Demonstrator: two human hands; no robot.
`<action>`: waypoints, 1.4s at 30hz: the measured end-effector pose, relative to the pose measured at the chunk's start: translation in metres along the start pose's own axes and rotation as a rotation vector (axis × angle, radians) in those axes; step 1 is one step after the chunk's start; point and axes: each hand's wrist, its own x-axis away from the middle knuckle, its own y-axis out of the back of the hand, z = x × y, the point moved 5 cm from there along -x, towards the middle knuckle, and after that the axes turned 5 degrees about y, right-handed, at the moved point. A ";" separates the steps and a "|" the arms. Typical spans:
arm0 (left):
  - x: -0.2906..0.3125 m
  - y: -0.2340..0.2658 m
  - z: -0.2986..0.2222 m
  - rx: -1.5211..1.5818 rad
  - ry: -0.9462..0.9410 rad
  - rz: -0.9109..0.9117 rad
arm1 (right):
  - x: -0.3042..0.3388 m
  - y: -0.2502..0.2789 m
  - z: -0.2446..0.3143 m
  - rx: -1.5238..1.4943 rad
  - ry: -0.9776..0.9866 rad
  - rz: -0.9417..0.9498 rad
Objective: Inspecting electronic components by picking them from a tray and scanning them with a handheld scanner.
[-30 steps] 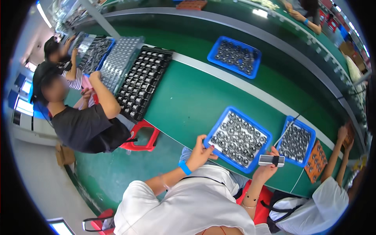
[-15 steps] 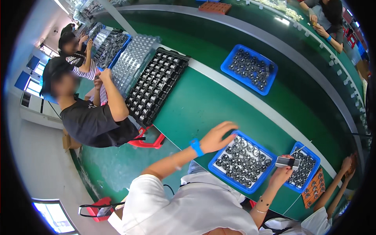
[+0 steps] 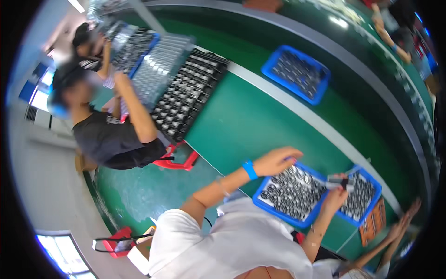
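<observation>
From here, small parts in the near blue tray smear together, uncountable. Left hand blurred, hiding a tray corner; fingertip contact unclear. Grey-and-black thing in right hand: kind unclear; hand covers some of second blue tray. Orange slab cut off on top.

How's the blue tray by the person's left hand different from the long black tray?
The blue tray has dark pieces lying loosely on white; the black tray has pieces in rows. The blue tray is right by the left hand; the black tray is farther off to the left. Both hold lots of little pieces and rest on the green table.
</observation>
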 end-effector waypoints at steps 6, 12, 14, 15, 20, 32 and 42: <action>0.016 0.030 -0.009 -0.142 -0.081 -0.149 | -0.016 -0.040 0.016 -0.076 -0.072 0.193; 0.023 0.032 -0.019 -0.288 -0.072 -0.056 | -0.011 -0.012 0.009 0.028 -0.056 0.143; 0.027 0.023 -0.020 -0.341 -0.067 -0.019 | -0.006 -0.010 0.009 -0.003 -0.045 0.124; 0.029 0.020 -0.019 -0.343 -0.064 -0.018 | -0.003 -0.010 0.009 -0.036 -0.033 0.107; 0.034 0.020 -0.012 -0.284 0.049 -0.063 | 0.004 -0.017 0.004 0.014 -0.020 0.164; 0.020 0.027 -0.021 -0.465 -0.052 -0.045 | 0.014 -0.020 0.015 -0.112 -0.041 0.081; 0.028 -0.010 -0.069 -0.496 -0.274 -0.048 | 0.011 -0.092 0.066 0.351 0.385 0.536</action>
